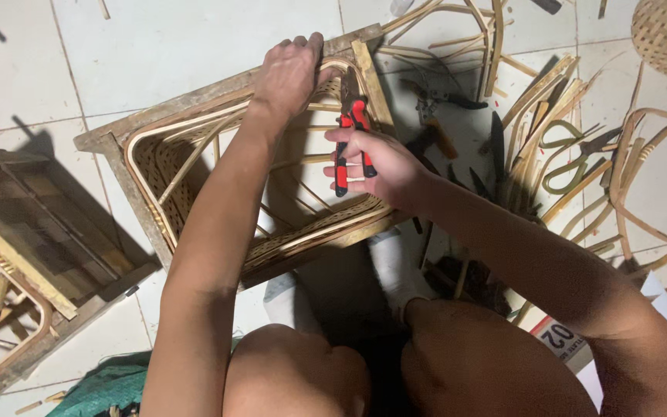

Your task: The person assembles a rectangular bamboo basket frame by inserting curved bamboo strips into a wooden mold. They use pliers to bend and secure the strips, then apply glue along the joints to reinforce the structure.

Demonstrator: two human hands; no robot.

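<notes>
A half-woven rattan basket point(194, 154) sits in a wooden frame point(117, 127) on the tiled floor, centre: walls woven, base ribs bare. The left hand point(291, 73) grips its far rim; the right hand point(376, 166), fingers closed, holds red pliers point(345, 150) there. Loose cane strips point(550, 116) and cutters point(441, 100) clutter the right.
</notes>
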